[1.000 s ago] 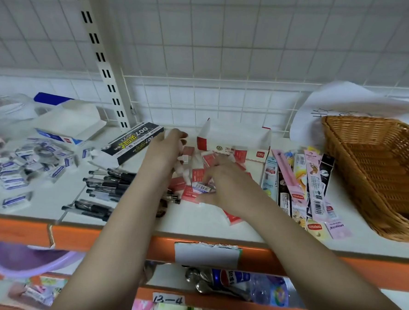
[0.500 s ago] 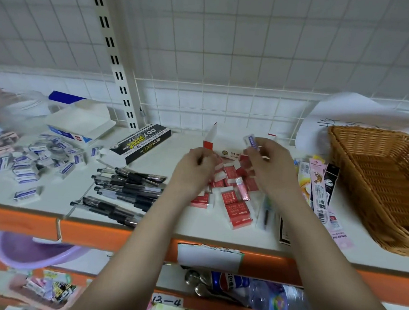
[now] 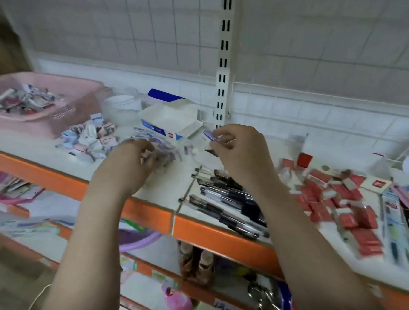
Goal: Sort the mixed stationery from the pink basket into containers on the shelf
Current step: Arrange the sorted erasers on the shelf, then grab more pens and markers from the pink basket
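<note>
The pink basket (image 3: pixel 74 113) stands at the far left of the shelf with mixed stationery inside. My right hand (image 3: pixel 239 152) pinches a small blue-and-white eraser (image 3: pixel 209 134) above the shelf, near an open white box (image 3: pixel 174 119). My left hand (image 3: pixel 131 164) hovers with curled fingers over a pile of blue-and-white erasers (image 3: pixel 160 149); whether it holds one is hidden by blur. Black pens (image 3: pixel 226 204) lie in a row under my right forearm. Red erasers (image 3: pixel 334 201) are spread to the right.
A heap of pink and white packets (image 3: pixel 89 138) lies beside the basket. Long packaged items (image 3: pixel 396 214) lie at the far right. A slotted upright post (image 3: pixel 223 60) rises at the back. The orange shelf edge (image 3: pixel 217 237) runs in front, with cluttered lower shelves below.
The view has swung left, bringing the pink basket in. Both hands have moved from the red erasers to the blue-and-white pile, the right still pinching the small eraser.
</note>
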### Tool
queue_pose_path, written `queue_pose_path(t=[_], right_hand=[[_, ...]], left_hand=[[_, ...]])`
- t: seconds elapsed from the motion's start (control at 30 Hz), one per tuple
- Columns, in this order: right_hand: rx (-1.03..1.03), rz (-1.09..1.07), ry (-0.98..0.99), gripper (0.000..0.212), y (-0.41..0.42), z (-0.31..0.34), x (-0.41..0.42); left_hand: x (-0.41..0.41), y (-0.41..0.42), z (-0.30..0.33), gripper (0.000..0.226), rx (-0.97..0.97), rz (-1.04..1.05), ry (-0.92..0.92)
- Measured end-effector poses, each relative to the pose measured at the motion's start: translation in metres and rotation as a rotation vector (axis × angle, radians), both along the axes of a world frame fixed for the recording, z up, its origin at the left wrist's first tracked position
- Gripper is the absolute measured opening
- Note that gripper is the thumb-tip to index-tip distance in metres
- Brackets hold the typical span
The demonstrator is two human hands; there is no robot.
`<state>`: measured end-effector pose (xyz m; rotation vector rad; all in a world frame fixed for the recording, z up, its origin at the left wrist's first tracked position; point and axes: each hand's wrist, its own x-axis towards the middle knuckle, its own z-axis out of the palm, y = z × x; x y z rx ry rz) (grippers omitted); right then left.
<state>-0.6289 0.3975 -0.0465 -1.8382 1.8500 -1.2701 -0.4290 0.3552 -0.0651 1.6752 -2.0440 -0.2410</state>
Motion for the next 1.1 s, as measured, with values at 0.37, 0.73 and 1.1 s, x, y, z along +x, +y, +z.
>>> queue_pose_path(t=[0.37, 0.73, 1.1], right_hand=[[0.167, -0.298, 0.087, 0.021, -0.092, -0.046, 0.183], [0.035, -0.234, 0.081, 0.017, -0.151, 0.003, 0.301], [0.076, -0.002, 0.337, 0.019, -0.29, 0.032, 0.403]], left_hand=[[0.176, -0.085, -0.01, 0.025, -0.031, -0.259, -0.078], [0.285, -0.149, 0.016, 0.024, -0.081, -0.288, 0.014], [0.406, -0.263, 0.03, 0.019, 0.01, -0.156, -0.16]])
